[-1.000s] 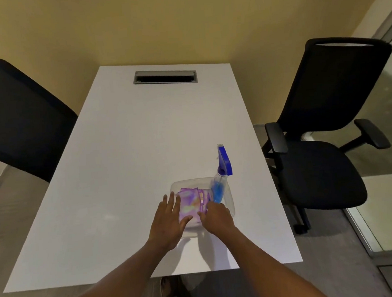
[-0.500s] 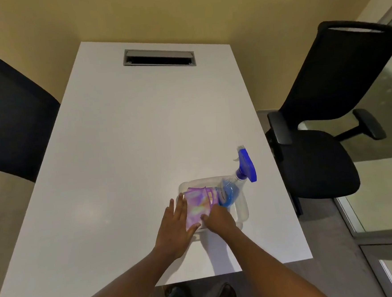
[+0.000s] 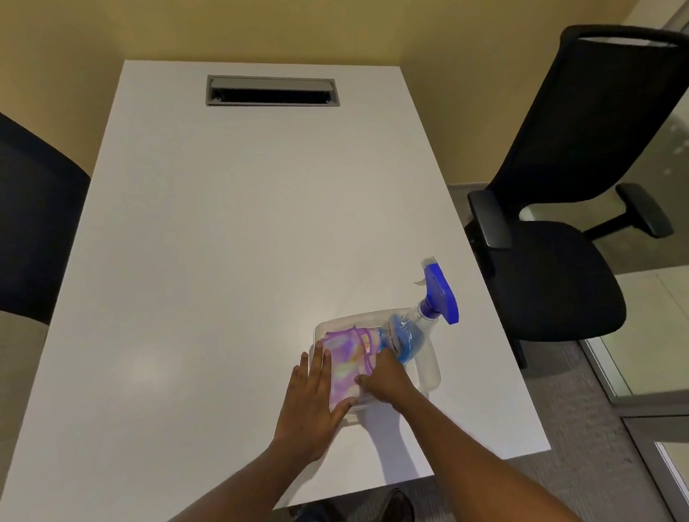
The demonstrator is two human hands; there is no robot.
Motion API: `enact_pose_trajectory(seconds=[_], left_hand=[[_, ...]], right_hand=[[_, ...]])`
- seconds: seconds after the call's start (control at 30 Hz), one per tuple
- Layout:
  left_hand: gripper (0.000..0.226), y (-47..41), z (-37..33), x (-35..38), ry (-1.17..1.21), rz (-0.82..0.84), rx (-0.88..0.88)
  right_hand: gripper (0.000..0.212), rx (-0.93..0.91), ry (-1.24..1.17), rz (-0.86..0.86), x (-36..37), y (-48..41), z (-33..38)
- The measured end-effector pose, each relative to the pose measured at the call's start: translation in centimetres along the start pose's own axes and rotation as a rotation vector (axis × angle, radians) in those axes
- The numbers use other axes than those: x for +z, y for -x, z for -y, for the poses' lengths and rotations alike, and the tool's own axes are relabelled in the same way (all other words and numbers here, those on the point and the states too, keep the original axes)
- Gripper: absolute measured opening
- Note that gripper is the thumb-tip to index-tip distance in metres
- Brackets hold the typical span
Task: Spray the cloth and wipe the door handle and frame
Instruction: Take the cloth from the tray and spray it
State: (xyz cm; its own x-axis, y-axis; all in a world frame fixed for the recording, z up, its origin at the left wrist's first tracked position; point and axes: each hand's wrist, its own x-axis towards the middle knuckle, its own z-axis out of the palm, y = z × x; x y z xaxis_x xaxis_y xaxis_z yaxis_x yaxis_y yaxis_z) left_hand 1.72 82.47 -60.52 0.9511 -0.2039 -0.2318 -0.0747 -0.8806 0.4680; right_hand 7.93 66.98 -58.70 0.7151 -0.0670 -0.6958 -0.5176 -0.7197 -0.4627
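A folded pink and purple cloth [image 3: 348, 362] lies in a clear plastic tub [image 3: 428, 371] on the white table [image 3: 232, 248]. A spray bottle [image 3: 424, 316] with a blue trigger head and blue liquid leans in the tub's right side, head sticking out over the far right rim. My left hand [image 3: 314, 401] lies flat with fingers spread on the cloth's left edge and the tub's near left rim. My right hand [image 3: 383, 378] is curled on the cloth's right edge, beside the bottle's base. No door is in view.
A black office chair [image 3: 558, 254] stands right of the table, and another dark chair [image 3: 9, 211] at the left. A grey cable slot [image 3: 272, 91] sits at the table's far end. Glass panels with metal frames [image 3: 671, 405] run along the right.
The view has shifted slightly, so the tub sits further right in the picture. The spray bottle has tipped further right. Both hands stay on the cloth in the tub.
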Motion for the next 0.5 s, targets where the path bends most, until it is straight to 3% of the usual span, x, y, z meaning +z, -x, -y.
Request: enact_pose_trajectory(seconds=[0.17,0.37,0.43,0.5], left_hand=[[0.092,0.3,-1.2,-1.5,0.173,-0.085,0.028],[0.104,-0.2,-2.4,-2.9,0.324,-0.168,-0.1],[0.096,-0.4,-2.4,-3.5,0.407,-0.202,-0.109],[0.073,-0.5,-2.4,-4.2,0.557,-0.233,-0.098]], right_hand=[[0.05,0.0,-0.205,-0.063,-0.1,0.8,0.2],[0.047,-0.066,-0.455,-0.103,-0.9,3.8,0.1],[0.047,-0.083,-0.519,-0.105,-1.2,4.8,0.1],[0.045,-0.103,-0.564,-0.091,-1.8,5.9,0.3]])
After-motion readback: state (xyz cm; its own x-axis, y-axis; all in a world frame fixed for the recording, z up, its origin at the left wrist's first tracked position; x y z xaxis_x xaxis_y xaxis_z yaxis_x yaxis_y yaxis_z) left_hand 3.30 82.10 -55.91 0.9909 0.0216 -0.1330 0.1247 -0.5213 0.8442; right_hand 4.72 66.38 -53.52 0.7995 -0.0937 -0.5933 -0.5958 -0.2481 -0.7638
